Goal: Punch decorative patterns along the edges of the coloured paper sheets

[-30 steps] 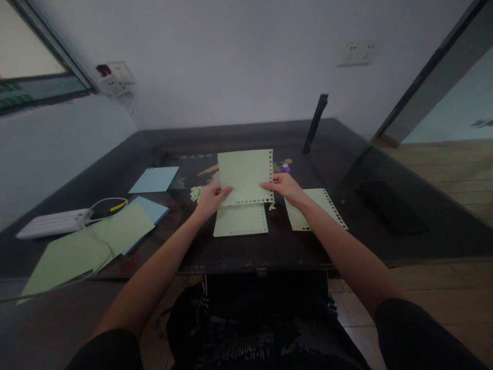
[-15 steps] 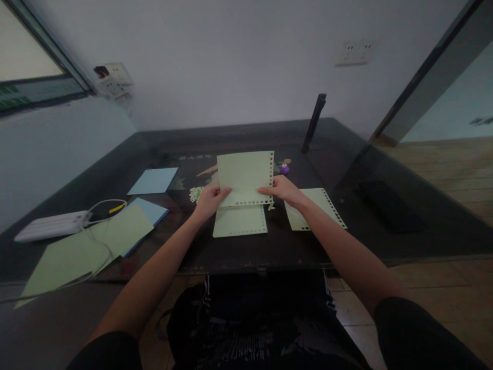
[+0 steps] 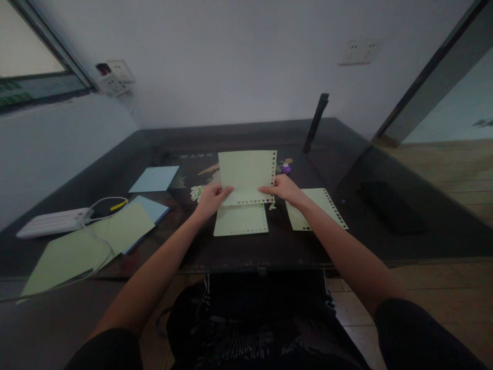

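Gripping the lower corners of a pale green punched sheet (image 3: pixel 246 173), the left hand (image 3: pixel 210 199) and right hand (image 3: pixel 284 188) hold it raised above the dark tabletop (image 3: pixel 239 252), over another green sheet (image 3: pixel 241 220), a purple punch (image 3: pixel 285 168) just beyond.

A single head-worn view looks forward and down from above the person's lap, close over the dark tabletop (image 3: pixel 239 252), facing the far wall (image 3: pixel 231 61).

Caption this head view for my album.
Both hands, left and right, hold up a hole-punched green sheet.
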Tool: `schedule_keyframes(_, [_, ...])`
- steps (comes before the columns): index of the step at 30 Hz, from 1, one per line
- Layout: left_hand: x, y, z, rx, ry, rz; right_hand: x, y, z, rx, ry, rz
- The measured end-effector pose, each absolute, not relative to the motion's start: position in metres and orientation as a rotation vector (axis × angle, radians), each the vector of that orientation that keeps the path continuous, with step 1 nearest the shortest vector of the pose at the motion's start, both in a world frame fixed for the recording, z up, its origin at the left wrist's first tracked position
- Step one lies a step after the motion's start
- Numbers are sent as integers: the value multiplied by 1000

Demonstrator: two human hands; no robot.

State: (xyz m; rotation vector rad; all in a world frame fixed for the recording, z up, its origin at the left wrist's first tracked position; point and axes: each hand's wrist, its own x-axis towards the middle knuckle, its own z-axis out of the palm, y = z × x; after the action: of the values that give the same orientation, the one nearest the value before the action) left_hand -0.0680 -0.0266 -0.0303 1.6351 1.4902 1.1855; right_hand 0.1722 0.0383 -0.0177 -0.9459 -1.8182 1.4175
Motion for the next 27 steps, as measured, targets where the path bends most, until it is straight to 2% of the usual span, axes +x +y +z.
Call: schedule_keyframes(27, [-69, -25, -33, 1658, 1524, 1171, 172, 40, -20, -961, -1853, 1415])
